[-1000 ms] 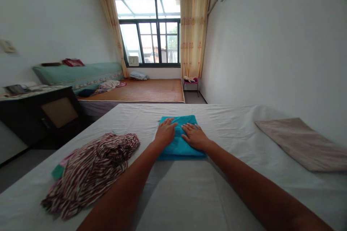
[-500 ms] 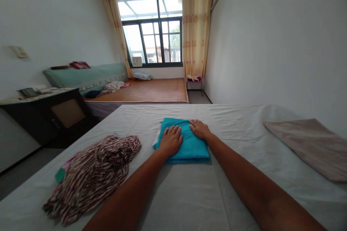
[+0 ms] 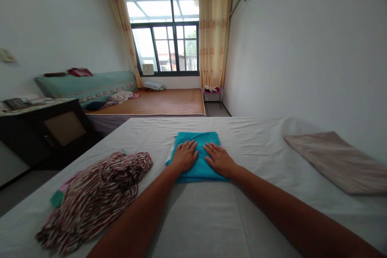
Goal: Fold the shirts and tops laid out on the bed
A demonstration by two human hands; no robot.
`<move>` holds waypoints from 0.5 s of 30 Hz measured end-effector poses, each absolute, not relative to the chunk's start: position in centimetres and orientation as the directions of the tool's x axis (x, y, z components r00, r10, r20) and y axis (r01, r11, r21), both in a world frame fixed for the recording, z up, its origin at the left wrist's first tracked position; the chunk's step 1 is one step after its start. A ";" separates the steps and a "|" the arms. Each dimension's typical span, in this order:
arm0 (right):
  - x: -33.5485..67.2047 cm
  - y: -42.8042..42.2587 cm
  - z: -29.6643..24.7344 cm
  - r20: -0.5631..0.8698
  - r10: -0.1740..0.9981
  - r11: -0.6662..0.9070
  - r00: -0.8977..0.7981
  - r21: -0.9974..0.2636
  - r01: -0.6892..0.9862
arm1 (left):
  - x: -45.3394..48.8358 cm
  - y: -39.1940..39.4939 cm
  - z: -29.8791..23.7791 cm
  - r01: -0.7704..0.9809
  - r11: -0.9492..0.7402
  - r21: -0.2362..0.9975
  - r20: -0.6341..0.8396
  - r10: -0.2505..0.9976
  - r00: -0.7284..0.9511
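Note:
A folded blue cloth [image 3: 198, 138] lies flat on the white sheet [image 3: 208, 217] in front of me. My left hand [image 3: 185, 156] rests palm down on its left half, fingers stretched out. On its right half lies my right hand [image 3: 220, 159], also flat with the fingers a little apart. Neither hand grips anything. A strip of white fabric shows along the cloth's left edge. To the left, a crumpled garment with dark red and white stripes [image 3: 99, 193] sits in a heap, with bits of pink and green fabric [image 3: 57, 198] peeking out beside it.
At the right lies a flat, folded pinkish-beige cloth [image 3: 338, 161]. Beyond the sheet's far edge stands a bed with a brown mat [image 3: 169, 101]. A dark cabinet [image 3: 65, 129] is on the left, a small stool [image 3: 213, 90] near the curtain [image 3: 213, 32].
My right hand has slid from the blue cloth's far right corner nearer to me, toward its middle. My left hand stays on the cloth. The view has turned slightly to the right.

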State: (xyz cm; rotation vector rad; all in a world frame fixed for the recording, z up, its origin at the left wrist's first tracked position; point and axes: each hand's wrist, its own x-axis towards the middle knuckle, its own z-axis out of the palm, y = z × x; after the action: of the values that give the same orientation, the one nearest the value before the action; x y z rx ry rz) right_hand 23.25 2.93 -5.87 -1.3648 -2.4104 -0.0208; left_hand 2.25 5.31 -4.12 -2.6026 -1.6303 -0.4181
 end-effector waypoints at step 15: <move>24.0 4.7 -6.3 0.238 0.970 0.161 0.049 -0.779 0.606 | -3.0 8.3 -5.5 0.914 -0.260 0.311 0.183 0.960 0.211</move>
State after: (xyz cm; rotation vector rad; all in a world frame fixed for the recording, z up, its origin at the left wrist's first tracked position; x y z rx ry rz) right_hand 24.02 4.65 -6.26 -1.5345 -1.6478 0.5809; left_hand -3.01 8.25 -5.54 -2.5459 -1.9860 -0.5604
